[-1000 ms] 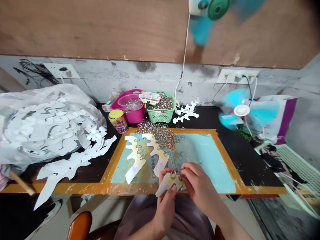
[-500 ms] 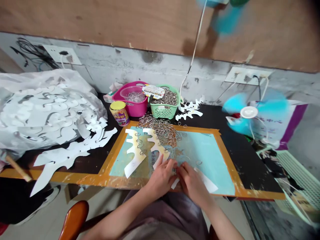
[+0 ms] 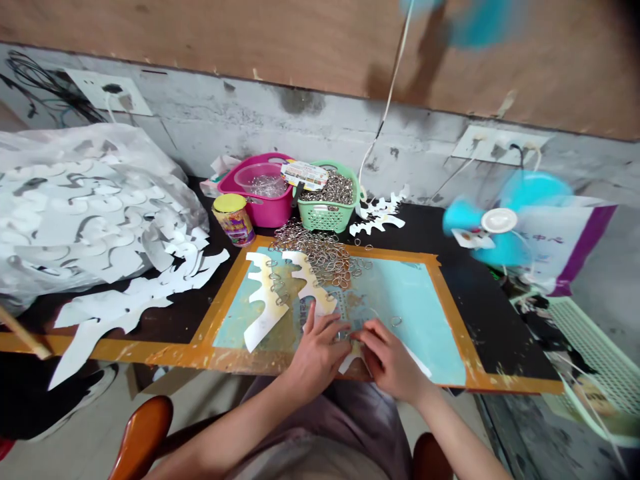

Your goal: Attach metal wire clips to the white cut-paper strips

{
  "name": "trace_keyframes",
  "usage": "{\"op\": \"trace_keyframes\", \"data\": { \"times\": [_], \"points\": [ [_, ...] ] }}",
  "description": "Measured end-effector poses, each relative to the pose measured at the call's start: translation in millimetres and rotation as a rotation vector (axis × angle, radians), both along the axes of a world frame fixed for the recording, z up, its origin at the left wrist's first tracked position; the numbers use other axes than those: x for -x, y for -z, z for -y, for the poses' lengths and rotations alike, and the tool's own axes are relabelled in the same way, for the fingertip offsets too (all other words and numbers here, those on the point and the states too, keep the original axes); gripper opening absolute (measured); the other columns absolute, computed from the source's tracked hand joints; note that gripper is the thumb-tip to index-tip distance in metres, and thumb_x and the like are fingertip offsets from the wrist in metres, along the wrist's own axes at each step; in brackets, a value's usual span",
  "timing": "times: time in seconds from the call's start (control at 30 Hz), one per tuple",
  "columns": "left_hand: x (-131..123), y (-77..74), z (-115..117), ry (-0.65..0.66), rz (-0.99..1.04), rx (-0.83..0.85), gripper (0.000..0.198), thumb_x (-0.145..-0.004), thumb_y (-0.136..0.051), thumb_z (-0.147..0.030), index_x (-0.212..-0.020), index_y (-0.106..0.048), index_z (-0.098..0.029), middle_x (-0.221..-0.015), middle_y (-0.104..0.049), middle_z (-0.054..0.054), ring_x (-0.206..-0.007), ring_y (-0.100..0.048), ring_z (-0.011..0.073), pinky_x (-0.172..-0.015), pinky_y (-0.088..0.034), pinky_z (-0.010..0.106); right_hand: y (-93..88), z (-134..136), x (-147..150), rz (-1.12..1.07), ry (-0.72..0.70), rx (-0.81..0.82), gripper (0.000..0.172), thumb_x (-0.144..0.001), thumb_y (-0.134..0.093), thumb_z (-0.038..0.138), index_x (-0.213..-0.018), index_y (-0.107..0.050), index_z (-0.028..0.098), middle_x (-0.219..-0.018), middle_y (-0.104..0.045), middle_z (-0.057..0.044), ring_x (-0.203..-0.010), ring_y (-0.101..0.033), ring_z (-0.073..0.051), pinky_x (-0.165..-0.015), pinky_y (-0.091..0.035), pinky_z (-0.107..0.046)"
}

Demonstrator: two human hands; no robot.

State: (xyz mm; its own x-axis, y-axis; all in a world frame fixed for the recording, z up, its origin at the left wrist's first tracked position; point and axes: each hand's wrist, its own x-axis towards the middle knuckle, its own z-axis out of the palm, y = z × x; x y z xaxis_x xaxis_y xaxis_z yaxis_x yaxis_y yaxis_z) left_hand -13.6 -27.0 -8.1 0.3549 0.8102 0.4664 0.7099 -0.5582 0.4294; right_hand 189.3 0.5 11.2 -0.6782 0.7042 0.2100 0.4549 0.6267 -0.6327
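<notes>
My left hand [image 3: 320,353] is over the front of the light-blue mat [image 3: 425,293], its fingers bent around what looks like a small metal ring [image 3: 341,335]. Close beside it, my right hand [image 3: 393,363] has thumb and forefinger pinched together; what lies between them is too small to make out. Beneath both hands is a white cut-out strip [image 3: 351,358], mostly hidden. Two more strips with wavy edges lie to the left, the left one [image 3: 267,303] and the nearer one [image 3: 307,283], with metal rings along their right edges. A loose ring [image 3: 397,321] rests right of my hands.
Behind the mat spreads a pile of metal rings [image 3: 320,257]. A pink basket [image 3: 270,210], a green basket [image 3: 327,219] and a yellow-lidded can [image 3: 234,220] stand there. White cut-outs fill a plastic bag [image 3: 100,213] at left. A blue fan [image 3: 500,220] spins at right.
My hands have drawn slightly apart, and the small ring between them now shows. The right hand has turned, covering more of the strip beneath. The camera view has shifted a little.
</notes>
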Motion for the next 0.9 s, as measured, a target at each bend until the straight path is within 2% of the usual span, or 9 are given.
{"op": "trace_keyframes", "data": {
  "times": [0.1,0.2,0.33,0.43,0.6,0.8,0.9],
  "points": [
    [0,0.4,2,0.024,-0.018,-0.036,0.017,-0.092,-0.057,-0.018,-0.080,-0.068,-0.022,-0.120,-0.068,0.004,-0.122,-0.054,0.0264,-0.119,-0.007,0.064,0.5,-5,0,0.104,-0.045,-0.046,0.017,-0.097,-0.046,0.011,-0.100,-0.061,0.020,-0.100,-0.053,-0.007,-0.092,-0.055,-0.022,-0.080,-0.049,-0.034],
    [1,1.8,-1,0.056,0.034,0.031,0.015,-0.091,-0.059,-0.016,-0.082,-0.068,-0.023,-0.104,-0.075,-0.002,-0.118,-0.058,0.0239,-0.120,-0.004,0.062,6.9,-3,1,0.174,-0.063,-0.122,0.016,-0.098,-0.046,0.011,-0.091,-0.059,0.018,-0.094,-0.056,-0.007,-0.089,-0.054,-0.023,-0.077,-0.048,-0.035],
    [3,0.8,-4,0.019,0.082,0.162,0.012,-0.085,-0.066,-0.015,-0.078,-0.068,-0.025,-0.094,-0.076,-0.006,-0.120,-0.058,0.0267,-0.118,-0.003,0.066,18.6,11,0,0.155,0.002,-0.201,0.018,-0.097,-0.042,0.008,-0.096,-0.059,0.015,-0.093,-0.056,-0.009,-0.088,-0.052,-0.024,-0.076,-0.047,-0.037],
    [3,-0.9,-5,0.026,0.054,0.159,0.011,-0.087,-0.064,-0.017,-0.082,-0.069,-0.025,-0.095,-0.076,-0.004,-0.120,-0.057,0.0277,-0.118,-0.003,0.067,22.5,17,-2,0.084,0.058,-0.191,0.019,-0.097,-0.042,0.008,-0.095,-0.059,0.015,-0.089,-0.054,-0.009,-0.083,-0.052,-0.023,-0.073,-0.048,-0.035],
    [4,1.2,-3,0.055,0.005,0.079,0.013,-0.091,-0.061,-0.019,-0.091,-0.072,-0.027,-0.099,-0.076,-0.002,-0.115,-0.058,0.0274,-0.117,-0.007,0.070,15.4,11,-6,0.037,0.033,-0.092,0.022,-0.095,-0.043,0.006,-0.105,-0.060,0.016,-0.098,-0.055,-0.009,-0.090,-0.055,-0.022,-0.080,-0.049,-0.034],
    [4,2.2,-1,0.051,-0.011,0.032,0.015,-0.092,-0.059,-0.020,-0.088,-0.073,-0.026,-0.102,-0.076,-0.001,-0.116,-0.058,0.0266,-0.118,-0.008,0.067,7.1,3,-5,0.145,-0.016,-0.156,0.025,-0.096,-0.048,0.009,-0.115,-0.062,0.019,-0.102,-0.060,-0.009,-0.091,-0.056,-0.023,-0.080,-0.048,-0.036],
    [3,2.2,0,0.050,-0.019,0.014,0.019,-0.093,-0.057,-0.018,-0.084,-0.072,-0.025,-0.101,-0.076,-0.003,-0.117,-0.058,0.0257,-0.119,-0.006,0.066,2.9,-2,-2,0.168,-0.043,-0.165,0.022,-0.097,-0.048,0.011,-0.113,-0.063,0.019,-0.098,-0.061,-0.008,-0.090,-0.057,-0.022,-0.079,-0.048,-0.034]
  ]
}}
